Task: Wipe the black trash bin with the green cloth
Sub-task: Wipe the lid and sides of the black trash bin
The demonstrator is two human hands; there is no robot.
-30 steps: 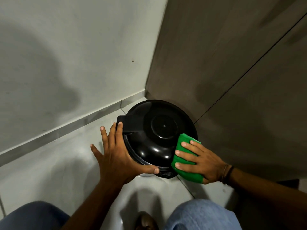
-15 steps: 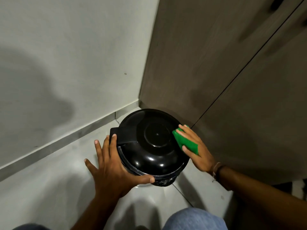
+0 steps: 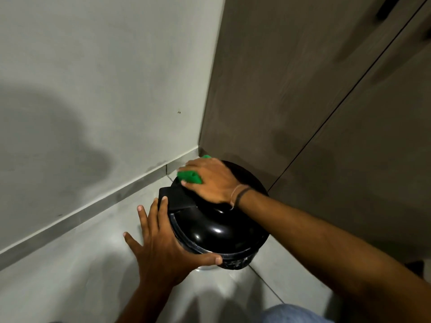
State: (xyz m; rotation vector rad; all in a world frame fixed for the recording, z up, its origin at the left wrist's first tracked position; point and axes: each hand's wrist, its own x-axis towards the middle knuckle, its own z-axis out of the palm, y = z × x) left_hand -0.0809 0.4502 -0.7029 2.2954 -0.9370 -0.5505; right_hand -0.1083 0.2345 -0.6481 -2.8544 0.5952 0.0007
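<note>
A round black trash bin (image 3: 218, 231) with a glossy domed lid stands on the floor in a corner. My left hand (image 3: 161, 243) grips its near left side, fingers spread along the wall and thumb hooked on the front rim. My right hand (image 3: 210, 180) lies flat across the far top of the lid and presses the green cloth (image 3: 190, 176) against it. Only part of the cloth shows under the fingers; a small green tip sticks out behind the hand.
A pale grey wall (image 3: 105, 78) with a grey skirting strip runs behind and left of the bin. Brown cabinet doors (image 3: 314, 101) close in the right side. The floor is light grey tile (image 3: 70, 276). My knee in blue jeans (image 3: 293, 314) shows at the bottom edge.
My right hand slid the green cloth from the bin's front right side up over the lid to its far left part. My left hand kept its grip on the bin.
</note>
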